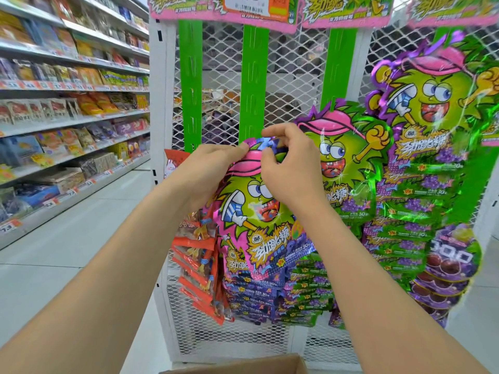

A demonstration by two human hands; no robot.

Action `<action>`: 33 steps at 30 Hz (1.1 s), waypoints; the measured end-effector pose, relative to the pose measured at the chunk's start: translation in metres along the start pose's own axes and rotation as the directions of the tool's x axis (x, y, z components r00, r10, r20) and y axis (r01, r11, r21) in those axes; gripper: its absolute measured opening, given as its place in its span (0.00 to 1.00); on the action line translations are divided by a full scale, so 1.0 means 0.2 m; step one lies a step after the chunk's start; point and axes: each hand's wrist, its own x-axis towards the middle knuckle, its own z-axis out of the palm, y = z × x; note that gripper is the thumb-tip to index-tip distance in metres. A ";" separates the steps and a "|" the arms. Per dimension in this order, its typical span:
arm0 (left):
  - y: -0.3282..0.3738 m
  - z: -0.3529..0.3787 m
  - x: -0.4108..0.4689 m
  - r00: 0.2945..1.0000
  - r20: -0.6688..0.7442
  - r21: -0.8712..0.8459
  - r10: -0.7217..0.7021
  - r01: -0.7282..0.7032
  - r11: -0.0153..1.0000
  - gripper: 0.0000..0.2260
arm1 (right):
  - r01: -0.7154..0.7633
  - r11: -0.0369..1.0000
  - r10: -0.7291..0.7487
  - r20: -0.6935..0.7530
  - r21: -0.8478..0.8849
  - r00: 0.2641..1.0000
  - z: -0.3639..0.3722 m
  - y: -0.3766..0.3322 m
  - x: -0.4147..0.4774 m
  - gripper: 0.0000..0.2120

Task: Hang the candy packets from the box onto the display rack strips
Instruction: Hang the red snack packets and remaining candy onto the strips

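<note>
Left hand [212, 168]: fingers curled, pinching top-left edge of candy packet [251, 211]. Packet pressed to middle green strip [252, 85], just above hung packets [259, 292]; hook not yet visibly caught. Right hand [287, 168]: pinching same top edge from right.

Risks:
- hole misses strip tab, packet drops on release
- pushing dislodges hung packets below

Box [243, 367]: at bottom edge, only cardboard flap visible, contents hidden.

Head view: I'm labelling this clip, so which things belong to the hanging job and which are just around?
Job: pink candy packet, left hand, right hand, green strip, cardboard box.
Just around: aisle shelves, orange packets, price sign.
</note>
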 end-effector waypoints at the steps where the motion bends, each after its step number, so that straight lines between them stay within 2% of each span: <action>1: 0.00 0.00 0.00 1.000 -0.005 -0.009 0.006 -0.006 1.000 0.13 | -0.018 1.000 0.018 0.002 -0.003 1.000 0.00 0.00 0.01 0.13; 6: -0.01 0.00 0.01 1.000 -0.013 0.037 0.011 -0.010 0.999 0.11 | -0.069 0.996 0.071 0.033 -0.060 0.997 0.01 0.01 0.00 0.13; 10: -0.04 -0.01 0.01 0.998 -0.029 0.105 0.048 -0.044 0.993 0.10 | 0.034 0.994 -0.031 0.033 -0.102 0.999 0.01 0.04 -0.06 0.12; 12: -0.07 -0.01 0.02 0.986 -0.073 0.259 0.153 -0.129 0.957 0.11 | 0.075 0.991 -0.068 0.067 -0.107 0.995 0.01 0.08 -0.09 0.12; 15: -0.13 0.02 0.00 0.901 -0.122 0.560 0.417 -0.284 0.778 0.04 | 0.081 0.987 -0.065 0.115 -0.137 0.991 0.01 0.15 -0.14 0.12; 18: -0.23 0.06 -0.02 0.767 -0.076 0.715 0.637 -0.403 0.571 0.20 | 0.097 0.975 -0.084 0.075 -0.199 0.994 0.03 0.20 -0.19 0.14; 21: -0.35 0.09 -0.04 0.673 -0.051 0.793 0.738 -0.422 0.440 0.29 | 0.176 0.936 -0.193 -0.026 -0.305 0.981 0.03 0.20 -0.27 0.18; 23: -0.44 0.10 -0.09 0.576 -0.030 0.839 0.817 -0.429 0.333 0.26 | 0.216 0.926 -0.245 -0.056 -0.310 0.968 0.02 0.20 -0.40 0.15; 25: -0.59 0.12 -0.18 0.501 0.015 0.851 0.865 -0.461 0.253 0.17 | 0.237 0.951 -0.240 0.009 -0.199 0.971 0.03 0.25 -0.60 0.09; 26: -0.70 0.13 -0.23 0.509 0.035 0.845 0.860 -0.475 0.247 0.14 | 0.210 0.968 -0.201 0.076 -0.139 0.977 0.04 0.28 -0.72 0.07; 27: -0.83 0.13 -0.29 0.550 0.060 0.836 0.833 -0.484 0.259 0.12 | 0.144 0.983 -0.124 0.165 -0.115 0.979 0.07 0.35 -0.86 0.06; 28: -0.95 0.13 -0.35 0.623 0.098 0.826 0.776 -0.485 0.285 0.10 | 0.041 0.992 -0.007 0.270 -0.120 0.963 0.09 0.41 -0.98 0.04; 29: -1.09 0.13 -0.42 0.729 0.137 0.820 0.670 -0.463 0.336 0.08 | -0.089 0.984 0.144 0.393 -0.155 0.908 0.12 0.51 -1.13 0.04; 30: -1.23 0.13 -0.48 0.843 0.169 0.811 0.511 -0.414 0.414 0.06 | -0.214 0.949 0.307 0.529 -0.231 0.791 0.16 0.61 -1.27 0.05; 31: -1.37 0.12 -0.52 0.927 0.202 0.803 0.316 -0.342 0.488 0.03 | -0.311 0.892 0.452 0.640 -0.328 0.621 0.19 0.70 -1.39 0.06; 32: -1.51 0.12 -0.56 0.964 0.244 0.806 0.104 -0.261 0.531 0.03 | -0.350 0.833 0.549 0.719 -0.429 0.426 0.21 0.78 -1.51 0.08; 33: -1.64 0.11 -0.59 0.953 0.290 0.815 -0.087 -0.198 0.545 0.06 | -0.341 0.791 0.599 0.759 -0.509 0.256 0.23 0.87 -1.64 0.10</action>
